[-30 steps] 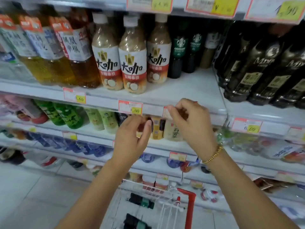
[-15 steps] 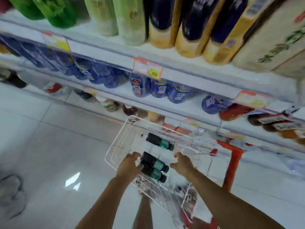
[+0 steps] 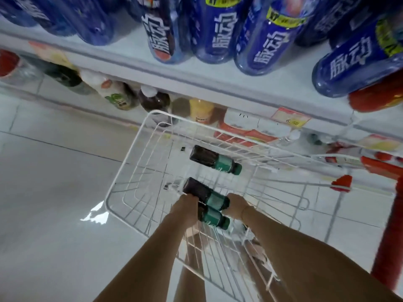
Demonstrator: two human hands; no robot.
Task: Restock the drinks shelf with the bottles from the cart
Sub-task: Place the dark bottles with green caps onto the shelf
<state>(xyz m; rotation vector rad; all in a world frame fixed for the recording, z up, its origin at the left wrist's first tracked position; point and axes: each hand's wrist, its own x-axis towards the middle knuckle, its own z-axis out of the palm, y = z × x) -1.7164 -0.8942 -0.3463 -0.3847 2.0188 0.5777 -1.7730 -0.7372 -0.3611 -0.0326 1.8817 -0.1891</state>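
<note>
Three dark plastic bottles with green labels [image 3: 215, 160] lie in one white wire cart [image 3: 130, 186]; two hands, left [image 3: 188, 202] and right [image 3: 237, 204].

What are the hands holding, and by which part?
Left hand at the dark bases of the two near bottles, right hand at their green caps; grip cannot be told.

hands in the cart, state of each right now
Left hand: against the dark ends of the two near bottles; grip cannot be told.
Right hand: at their green cap ends; fingers hidden, cannot be told.
</note>
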